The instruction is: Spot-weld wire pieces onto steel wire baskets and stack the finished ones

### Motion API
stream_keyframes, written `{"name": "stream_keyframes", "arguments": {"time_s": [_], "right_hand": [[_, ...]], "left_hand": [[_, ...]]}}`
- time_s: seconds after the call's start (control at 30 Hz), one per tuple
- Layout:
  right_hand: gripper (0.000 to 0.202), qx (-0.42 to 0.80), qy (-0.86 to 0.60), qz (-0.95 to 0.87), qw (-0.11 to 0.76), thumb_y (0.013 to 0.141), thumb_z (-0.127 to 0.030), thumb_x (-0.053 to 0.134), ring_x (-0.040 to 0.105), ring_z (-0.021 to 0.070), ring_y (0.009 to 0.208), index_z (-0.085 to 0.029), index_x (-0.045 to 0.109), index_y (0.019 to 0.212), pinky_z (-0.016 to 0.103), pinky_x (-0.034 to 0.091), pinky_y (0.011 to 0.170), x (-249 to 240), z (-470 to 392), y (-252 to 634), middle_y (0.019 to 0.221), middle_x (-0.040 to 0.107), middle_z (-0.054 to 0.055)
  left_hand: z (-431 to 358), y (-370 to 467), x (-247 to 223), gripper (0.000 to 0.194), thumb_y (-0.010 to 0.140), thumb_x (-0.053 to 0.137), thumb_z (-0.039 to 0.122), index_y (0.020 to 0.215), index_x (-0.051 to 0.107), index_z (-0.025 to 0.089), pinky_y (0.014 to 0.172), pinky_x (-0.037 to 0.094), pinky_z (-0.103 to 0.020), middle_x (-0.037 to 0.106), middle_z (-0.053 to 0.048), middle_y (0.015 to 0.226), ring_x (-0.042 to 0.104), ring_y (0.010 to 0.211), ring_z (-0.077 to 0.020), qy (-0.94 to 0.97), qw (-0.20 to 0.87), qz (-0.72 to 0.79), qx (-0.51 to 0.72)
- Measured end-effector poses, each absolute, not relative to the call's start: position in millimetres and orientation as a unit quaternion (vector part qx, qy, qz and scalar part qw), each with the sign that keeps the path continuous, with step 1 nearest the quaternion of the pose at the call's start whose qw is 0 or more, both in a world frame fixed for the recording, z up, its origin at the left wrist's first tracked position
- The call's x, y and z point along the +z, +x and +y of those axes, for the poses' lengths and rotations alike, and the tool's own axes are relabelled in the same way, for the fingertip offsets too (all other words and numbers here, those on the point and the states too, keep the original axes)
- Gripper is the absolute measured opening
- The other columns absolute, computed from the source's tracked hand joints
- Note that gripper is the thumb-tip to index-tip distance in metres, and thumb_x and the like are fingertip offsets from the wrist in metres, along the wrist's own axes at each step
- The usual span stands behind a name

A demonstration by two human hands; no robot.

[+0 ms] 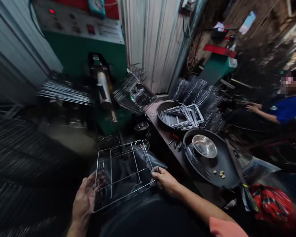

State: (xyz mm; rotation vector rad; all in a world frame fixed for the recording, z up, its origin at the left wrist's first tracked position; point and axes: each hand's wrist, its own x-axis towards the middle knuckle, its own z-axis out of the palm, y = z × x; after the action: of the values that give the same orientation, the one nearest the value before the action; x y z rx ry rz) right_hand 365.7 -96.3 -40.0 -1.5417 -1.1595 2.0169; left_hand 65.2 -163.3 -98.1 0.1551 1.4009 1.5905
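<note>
A rectangular wire frame with crossing rods is held tilted above my lap. My left hand supports its left side, the fingers partly behind the wires and curled around the edge. At the right side, my right hand pinches the frame's edge between thumb and fingers. Beyond the frame stands a green machine with a metal arm pointing toward me.
Right of me, a bench bears a black pan of wire rectangles and another pan with a steel bowl. Wire stacks stand behind. A person in blue sits at far right.
</note>
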Motion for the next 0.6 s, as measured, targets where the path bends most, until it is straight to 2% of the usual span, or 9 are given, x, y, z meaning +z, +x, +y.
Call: {"name": "stream_keyframes", "arguments": {"time_s": [0.1, 0.17, 0.27, 0.37, 0.43, 0.5, 0.6], "right_hand": [[0.018, 0.703, -0.546, -0.428, 0.154, 0.085, -0.035, 0.057, 0.027, 0.0051, 0.035, -0.022, 0.047, 0.093, 0.019, 0.02, 0.041, -49.3, -101.9, 364.4, 0.06, 0.063, -0.005], [0.015, 0.691, -0.554, -0.445, 0.13, 0.086, -0.033, 0.055, 0.029, 0.0059, 0.037, -0.021, 0.05, 0.094, 0.02, 0.022, 0.043, -55.7, -101.3, 367.3, 0.062, 0.064, -0.004], [0.01, 0.616, -0.564, -0.539, 0.109, 0.085, -0.028, 0.059, 0.042, 0.0078, 0.049, -0.019, 0.057, 0.083, 0.021, 0.033, 0.053, -65.8, -93.3, 378.6, 0.065, 0.063, -0.003], [0.015, 0.514, -0.559, -0.64, 0.117, 0.083, -0.024, 0.062, 0.055, 0.0122, 0.067, -0.017, 0.06, 0.071, 0.024, 0.042, 0.069, -74.4, -78.8, 391.2, 0.068, 0.063, -0.001], [0.015, 0.487, -0.553, -0.662, 0.137, 0.086, -0.027, 0.06, 0.061, 0.0158, 0.076, -0.017, 0.066, 0.078, 0.027, 0.046, 0.076, -78.8, -68.3, 393.6, 0.075, 0.067, 0.001], [0.018, 0.478, -0.549, -0.664, 0.171, 0.088, -0.028, 0.058, 0.065, 0.0189, 0.087, -0.018, 0.071, 0.094, 0.031, 0.049, 0.084, -83.1, -58.9, 388.9, 0.088, 0.073, 0.003], [0.031, 0.471, -0.548, -0.659, 0.206, 0.086, -0.027, 0.061, 0.068, 0.0223, 0.101, -0.019, 0.071, 0.113, 0.035, 0.051, 0.094, -91.4, -50.0, 374.2, 0.106, 0.074, 0.006]], "left_hand": [[-157.1, 66.8, -95.9, 0.06, 0.069, 0.069, 0.064, 0.106, 0.068, 0.016, 0.075, 0.058, -0.037, 0.073, -0.007, 0.095, 0.068, 0.089, -0.0262, 0.074, 0.487, 0.589, 0.64], [-157.9, 67.4, -97.1, 0.063, 0.07, 0.067, 0.063, 0.112, 0.067, 0.015, 0.072, 0.057, -0.033, 0.073, -0.007, 0.094, 0.069, 0.086, -0.0239, 0.09, 0.479, 0.618, 0.617], [-160.8, 65.8, -102.7, 0.068, 0.068, 0.069, 0.057, 0.121, 0.065, 0.014, 0.073, 0.055, -0.03, 0.074, -0.008, 0.097, 0.07, 0.086, -0.0229, 0.113, 0.466, 0.676, 0.56], [-160.2, 62.6, -109.9, 0.069, 0.068, 0.071, 0.048, 0.126, 0.063, 0.012, 0.072, 0.055, -0.03, 0.074, -0.01, 0.096, 0.07, 0.084, -0.0226, 0.118, 0.461, 0.704, 0.528], [-157.6, 61.0, -113.3, 0.067, 0.07, 0.071, 0.043, 0.129, 0.062, 0.013, 0.07, 0.056, -0.029, 0.074, -0.01, 0.096, 0.07, 0.08, -0.0217, 0.118, 0.462, 0.709, 0.52], [-154.5, 60.4, -114.7, 0.065, 0.072, 0.069, 0.042, 0.13, 0.062, 0.014, 0.071, 0.058, -0.033, 0.074, -0.011, 0.097, 0.07, 0.078, -0.0222, 0.119, 0.461, 0.716, 0.51], [-151.2, 59.7, -113.8, 0.065, 0.071, 0.069, 0.046, 0.129, 0.064, 0.016, 0.092, 0.057, -0.042, 0.074, -0.012, 0.109, 0.071, 0.096, -0.0275, 0.14, 0.442, 0.736, 0.492]]}}
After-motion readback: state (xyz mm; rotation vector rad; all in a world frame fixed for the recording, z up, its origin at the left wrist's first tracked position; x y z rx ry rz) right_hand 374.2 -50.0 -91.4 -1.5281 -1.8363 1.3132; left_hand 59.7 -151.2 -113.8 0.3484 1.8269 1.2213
